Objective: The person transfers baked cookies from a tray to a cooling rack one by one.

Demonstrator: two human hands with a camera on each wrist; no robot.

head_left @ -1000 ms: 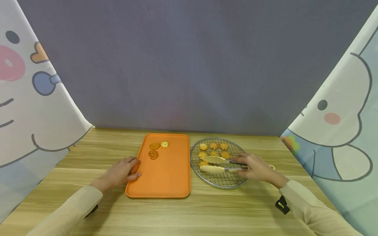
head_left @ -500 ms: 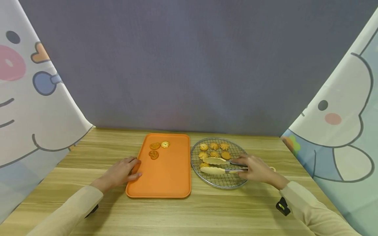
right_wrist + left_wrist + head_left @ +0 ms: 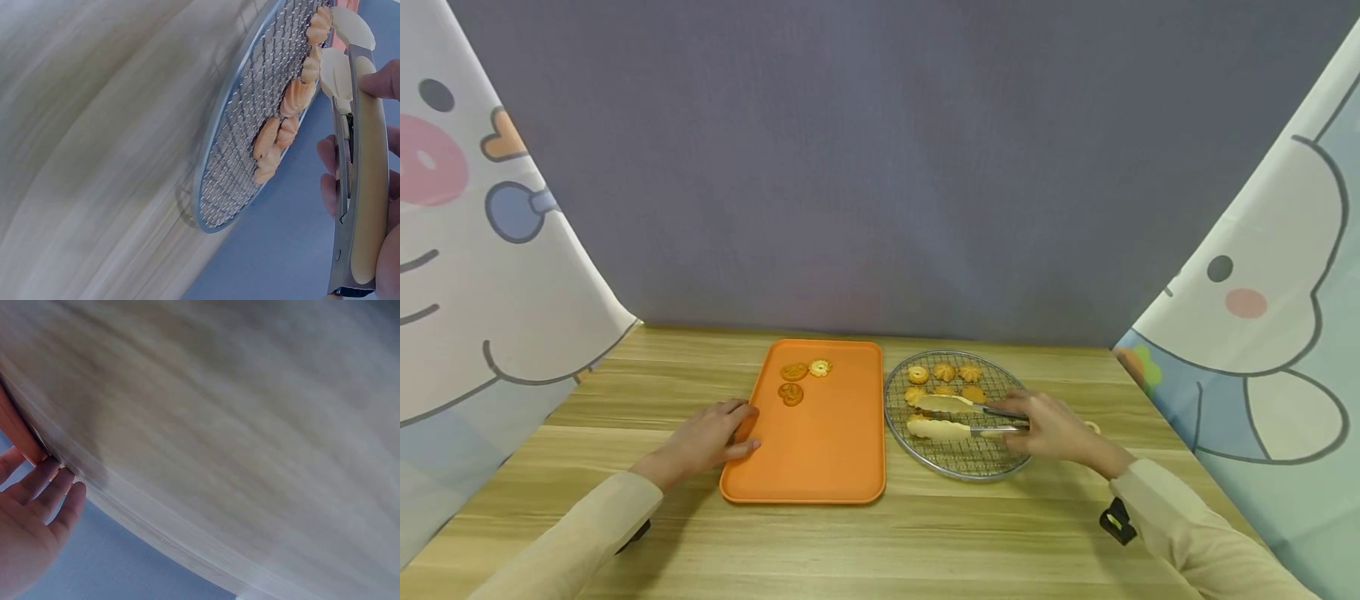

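My right hand (image 3: 1051, 425) grips a pair of tongs (image 3: 369, 169) with steel arms and cream tips. The tips are spread apart over the front-left part of a round wire cooling rack (image 3: 958, 462). Between them a cookie (image 3: 917, 419) shows partly, mostly hidden by the tips. More cookies (image 3: 943, 372), ridged or ring-shaped, lie in rows on the rack. At the left edge of an orange tray (image 3: 820, 454), my left hand (image 3: 707, 437) rests its fingers and thumb on the rim. Two brown cookies (image 3: 791, 393) and a pale flower-shaped cookie (image 3: 820, 367) lie near the tray's back left.
The rack stands just right of the tray on a wooden table (image 3: 820, 550). A grey cloth backdrop (image 3: 880, 183) rises behind the table. Printed cartoon panels (image 3: 1262, 292) stand at both sides.
The tongs dip slightly, then rise a little, staying over the same part of the rack. My left hand stays on the tray's rim, and the cookies on the tray have not moved.
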